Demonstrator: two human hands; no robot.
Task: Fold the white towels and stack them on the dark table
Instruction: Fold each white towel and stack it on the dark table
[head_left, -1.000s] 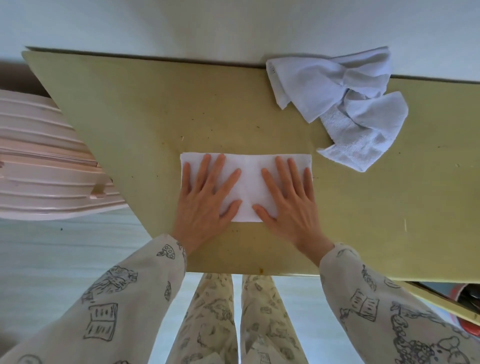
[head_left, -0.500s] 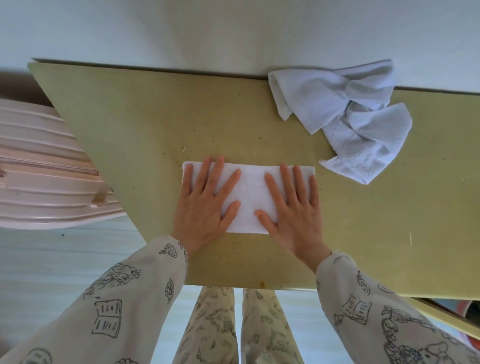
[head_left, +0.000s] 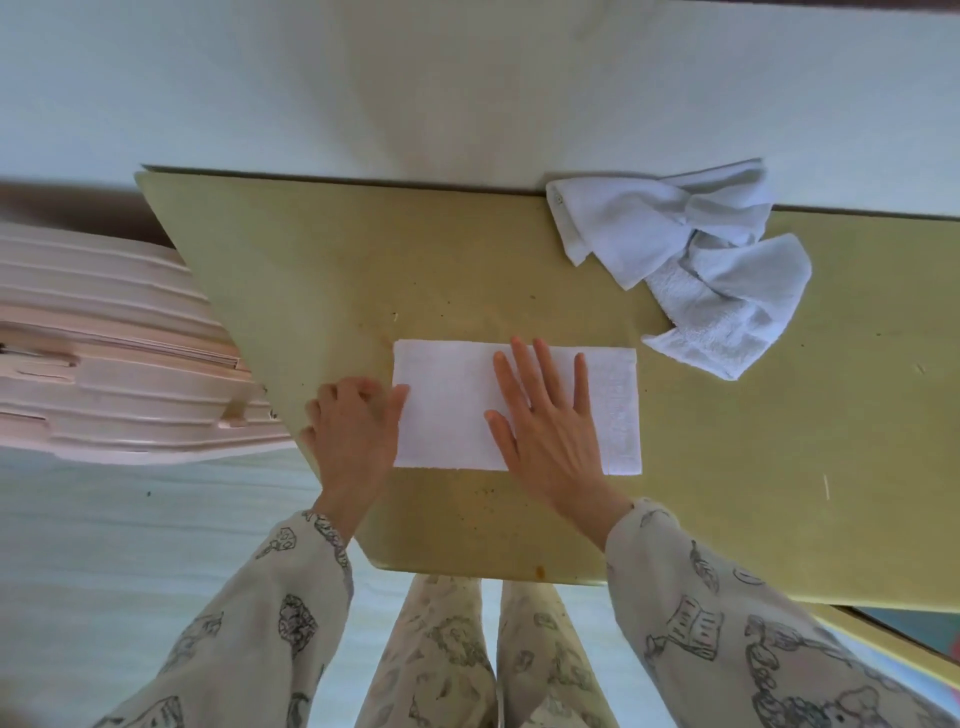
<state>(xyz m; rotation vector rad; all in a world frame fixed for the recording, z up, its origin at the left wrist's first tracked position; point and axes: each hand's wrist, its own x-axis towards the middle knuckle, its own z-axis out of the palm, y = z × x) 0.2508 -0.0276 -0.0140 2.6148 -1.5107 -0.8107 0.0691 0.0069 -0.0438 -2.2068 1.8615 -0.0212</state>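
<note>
Pinning folded towel (head_left: 457, 410) flat under my open right hand (head_left: 550, 436), left hand (head_left: 353, 431) pinching its left edge for the next fold; crumpled towel (head_left: 691, 260) waits on surface (head_left: 779, 467).

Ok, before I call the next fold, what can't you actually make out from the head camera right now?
- Left hand: fingertips curl at the flat folded white towel's left edge; whether they pinch it is hidden by the hand itself.
- Layers in that towel: covered by the right hand pressing flat.
- Crumpled white terry towels: one or several, folds hide it.
- Olive-yellow table: right end cut off by the frame edge.
</note>
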